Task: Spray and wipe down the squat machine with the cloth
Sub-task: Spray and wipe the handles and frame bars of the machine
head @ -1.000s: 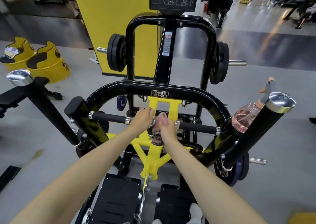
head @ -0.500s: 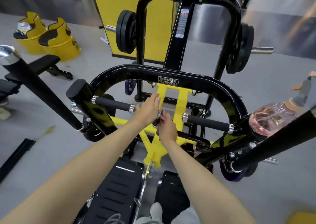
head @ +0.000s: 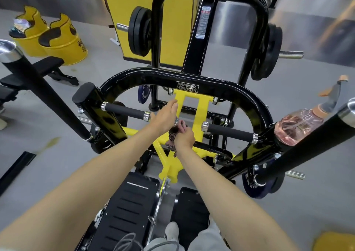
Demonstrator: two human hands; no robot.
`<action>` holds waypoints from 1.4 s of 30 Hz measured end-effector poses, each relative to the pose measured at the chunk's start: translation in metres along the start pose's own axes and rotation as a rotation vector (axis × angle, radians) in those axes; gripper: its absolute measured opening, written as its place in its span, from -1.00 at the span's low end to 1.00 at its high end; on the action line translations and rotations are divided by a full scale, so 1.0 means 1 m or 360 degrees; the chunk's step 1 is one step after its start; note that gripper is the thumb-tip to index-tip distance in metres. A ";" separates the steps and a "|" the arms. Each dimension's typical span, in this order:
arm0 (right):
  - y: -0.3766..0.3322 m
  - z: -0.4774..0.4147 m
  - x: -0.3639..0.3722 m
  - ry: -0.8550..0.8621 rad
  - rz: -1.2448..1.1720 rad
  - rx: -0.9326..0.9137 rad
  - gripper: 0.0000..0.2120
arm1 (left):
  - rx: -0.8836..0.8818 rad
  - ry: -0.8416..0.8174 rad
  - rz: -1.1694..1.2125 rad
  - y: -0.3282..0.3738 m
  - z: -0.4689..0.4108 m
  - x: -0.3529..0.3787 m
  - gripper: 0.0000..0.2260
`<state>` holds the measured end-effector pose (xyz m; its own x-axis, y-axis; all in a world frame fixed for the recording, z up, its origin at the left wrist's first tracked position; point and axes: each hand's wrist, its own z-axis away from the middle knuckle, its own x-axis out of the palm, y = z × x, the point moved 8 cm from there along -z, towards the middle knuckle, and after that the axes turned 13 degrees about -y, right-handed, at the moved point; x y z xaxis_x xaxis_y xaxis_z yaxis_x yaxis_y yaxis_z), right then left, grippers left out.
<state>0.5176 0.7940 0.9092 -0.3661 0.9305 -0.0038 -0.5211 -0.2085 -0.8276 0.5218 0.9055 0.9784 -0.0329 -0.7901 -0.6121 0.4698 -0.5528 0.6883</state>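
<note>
The black and yellow squat machine (head: pixel 187 78) fills the middle of the view. My right hand (head: pixel 184 139) grips a bunched pink patterned cloth (head: pixel 172 138) against the yellow centre frame (head: pixel 199 112), between the two black handles. My left hand (head: pixel 165 116) lies just left of it with straight fingers, resting on the chrome inner end of the left handle (head: pixel 124 110) and reaching onto the yellow bar. A clear spray bottle (head: pixel 299 126) with pink liquid lies on the machine's right arm, apart from both hands.
Black foot plates (head: pixel 126 202) sit below my arms. Weight plates (head: pixel 139 31) hang on the rear posts. Two long black bars (head: pixel 44 95) angle in from either side. Yellow bins (head: pixel 63 41) and a bench (head: pixel 44 66) stand at the left on the grey floor.
My left hand has opened and slid up from the handle end toward the yellow bar. My right hand still holds the cloth at the centre. The view has tilted down and closer.
</note>
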 end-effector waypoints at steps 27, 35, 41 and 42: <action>-0.094 0.099 0.022 -0.0290 0.1273 -0.1432 -0.70 | 0.0208 0.0270 0.1180 0.001 0.074 -0.024 -0.76; -0.104 0.041 -0.007 -0.0236 0.1302 -0.0799 -0.69 | -0.0006 0.0077 0.1582 -0.058 0.059 0.006 -0.75; -0.104 0.018 0.018 -0.0543 0.1291 -0.0576 -0.81 | 0.0305 -0.0005 0.1960 -0.054 0.042 0.033 -0.73; -0.102 0.013 0.018 -0.0555 0.1253 -0.0541 -0.79 | 0.0309 0.0005 0.1998 -0.059 0.038 0.038 -0.72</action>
<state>0.5538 0.8283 1.0012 -0.7588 0.4034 -0.5114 0.2104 -0.5913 -0.7786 0.4597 0.8982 0.9296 0.3416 -0.7965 0.4990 0.0396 0.5426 0.8390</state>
